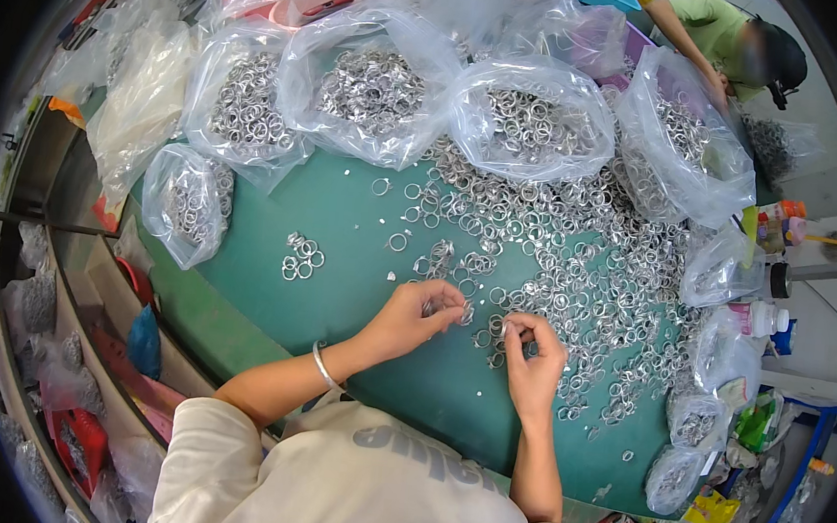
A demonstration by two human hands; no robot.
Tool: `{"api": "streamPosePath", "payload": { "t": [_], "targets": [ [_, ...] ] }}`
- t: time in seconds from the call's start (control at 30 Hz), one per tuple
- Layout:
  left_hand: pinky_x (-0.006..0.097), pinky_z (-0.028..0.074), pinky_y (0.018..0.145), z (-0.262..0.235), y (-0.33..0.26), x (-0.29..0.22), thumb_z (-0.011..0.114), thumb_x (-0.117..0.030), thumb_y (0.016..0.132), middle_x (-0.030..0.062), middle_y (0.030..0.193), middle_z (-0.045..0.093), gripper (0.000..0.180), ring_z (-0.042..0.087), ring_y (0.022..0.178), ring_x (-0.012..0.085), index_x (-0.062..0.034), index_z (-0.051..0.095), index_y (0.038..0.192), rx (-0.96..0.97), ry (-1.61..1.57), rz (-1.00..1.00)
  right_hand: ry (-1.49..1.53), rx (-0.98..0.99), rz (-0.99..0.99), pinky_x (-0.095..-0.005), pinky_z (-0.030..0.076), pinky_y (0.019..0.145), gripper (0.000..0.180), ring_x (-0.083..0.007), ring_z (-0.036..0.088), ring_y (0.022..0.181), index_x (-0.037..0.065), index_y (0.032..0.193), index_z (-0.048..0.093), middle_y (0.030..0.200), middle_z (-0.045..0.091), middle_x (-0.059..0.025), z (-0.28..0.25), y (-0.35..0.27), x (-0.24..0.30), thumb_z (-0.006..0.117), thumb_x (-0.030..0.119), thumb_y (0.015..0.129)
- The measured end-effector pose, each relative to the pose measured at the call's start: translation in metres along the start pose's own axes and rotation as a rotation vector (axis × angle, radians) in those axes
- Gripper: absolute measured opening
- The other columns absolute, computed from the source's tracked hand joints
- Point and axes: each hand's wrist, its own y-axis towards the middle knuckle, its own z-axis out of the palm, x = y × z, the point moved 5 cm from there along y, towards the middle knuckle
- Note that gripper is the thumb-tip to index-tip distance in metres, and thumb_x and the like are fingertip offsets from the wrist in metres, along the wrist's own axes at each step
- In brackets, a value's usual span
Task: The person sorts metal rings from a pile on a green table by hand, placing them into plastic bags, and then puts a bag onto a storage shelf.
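Left hand (421, 311) pinches a small metal ring (463, 314); right hand (532, 354) is curled, fingertips closed on another ring. Both work at the loose ring pile (576, 254) on the green counter (343, 226).

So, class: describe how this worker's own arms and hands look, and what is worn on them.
Both forearms are bare, coming out of a cream short-sleeved top with grey print. The left wrist carries a thin silver bangle. The left hand and right hand wear no gloves; no rings or watch show on either, though small details are hard to tell.
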Motion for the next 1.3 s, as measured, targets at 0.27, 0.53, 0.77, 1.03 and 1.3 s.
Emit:
{"api": "streamPosePath", "payload": {
  "t": [0.27,0.53,0.77,1.03,1.3],
  "targets": [
    [0.029,0.046,0.061,-0.001,-0.003,-0.024,0.066,-0.001,0.079,0.0083,0.085,0.061,0.011,0.060,0.073,0.0189,0.0000,0.058,0.087,-0.172,0.454,0.434,-0.067,0.062,0.001,-0.0268,0.045,0.059,0.019,-0.0138,0.055,0.064,-0.001,0.095,0.063,0.080,0.060,-0.0090,0.005,-0.002,0.006,0.061,-0.006,0.077],
    [0.029,0.049,0.062,0.010,-0.002,-0.023,0.064,0.000,0.081,0.0131,0.099,0.063,0.010,0.063,0.079,0.0228,-0.0002,0.057,0.087,-0.120,0.336,0.325,0.016,0.033,-0.068,-0.0265,0.044,0.056,0.014,-0.0154,0.055,0.063,-0.001,0.090,0.061,0.082,0.060,-0.0097,0.022,-0.002,0.025,0.059,-0.007,0.077],
    [0.032,0.049,0.069,0.009,-0.007,-0.005,0.058,0.000,0.085,0.0120,0.101,0.061,0.014,0.063,0.082,0.0221,-0.0015,0.053,0.098,-0.210,-0.038,0.286,-0.326,-0.036,-0.096,-0.0352,0.047,0.067,0.017,-0.0269,0.057,0.072,-0.001,0.087,0.061,0.083,0.059,-0.0135,0.008,-0.003,0.006,0.061,-0.009,0.072],
    [0.025,0.043,0.065,0.024,-0.028,0.009,0.051,-0.019,0.094,0.0075,0.088,0.060,0.022,0.053,0.073,0.0123,-0.0007,0.057,0.106,0.114,-0.997,-0.439,-0.364,0.292,-0.272,-0.0347,0.045,0.075,0.024,-0.0262,0.058,0.082,0.000,0.093,0.062,0.090,0.061,-0.0123,0.026,-0.005,0.063,0.061,-0.009,0.070],
    [0.020,0.032,0.046,0.025,-0.036,0.032,0.052,-0.015,0.093,0.0016,0.072,0.053,0.021,0.043,0.056,0.0081,-0.0015,0.060,0.107,0.216,-0.907,-0.483,-0.401,0.008,-0.374,-0.0383,0.039,0.083,0.015,-0.0300,0.050,0.096,0.002,0.090,0.063,0.100,0.058,-0.0095,0.063,0.060,0.039,0.063,0.000,0.075]
  ]
}}
